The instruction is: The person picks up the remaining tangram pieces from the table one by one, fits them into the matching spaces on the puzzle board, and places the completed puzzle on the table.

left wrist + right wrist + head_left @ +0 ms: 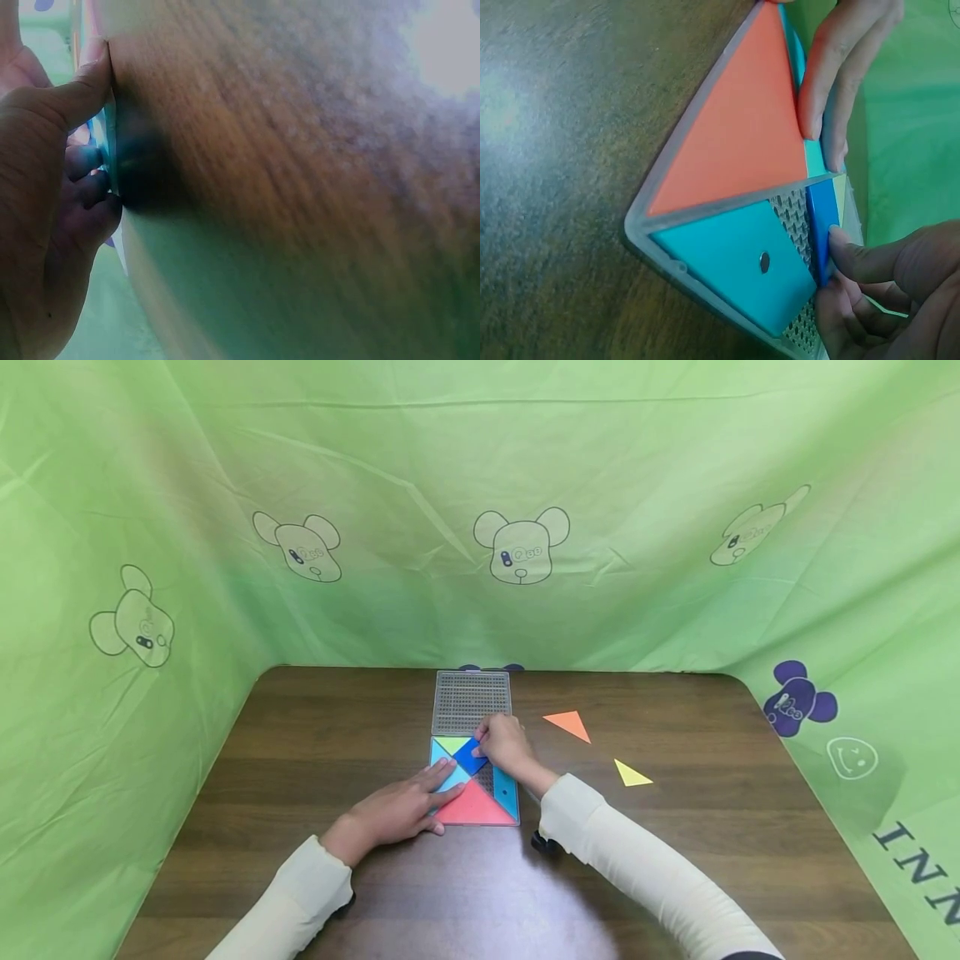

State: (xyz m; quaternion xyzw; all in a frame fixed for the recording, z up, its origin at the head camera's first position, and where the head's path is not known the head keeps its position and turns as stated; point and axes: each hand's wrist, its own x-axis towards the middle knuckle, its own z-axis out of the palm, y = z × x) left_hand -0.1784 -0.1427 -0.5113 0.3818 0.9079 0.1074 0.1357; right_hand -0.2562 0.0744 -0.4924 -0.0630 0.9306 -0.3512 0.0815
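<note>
Wooden surface (300, 777). Right hand (508, 747): narrow grip, pinching blue piece (468, 757) over tray (483, 780), twelve o'clock. Left hand (401, 807): grip wide, fingers on light-blue triangle (438, 752), nine o'clock. Orange triangle (572, 725), two o'clock.

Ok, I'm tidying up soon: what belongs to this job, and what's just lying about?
Belongs:
- case, open
- dark blue piece, pinched by the right hand
- light blue piece, touched by the left hand
- red piece, teal piece and yellow-green piece, in the case
- orange triangle and yellow triangle, loose, probably more pieces

Just surroundings:
- green cloth
- table
</note>
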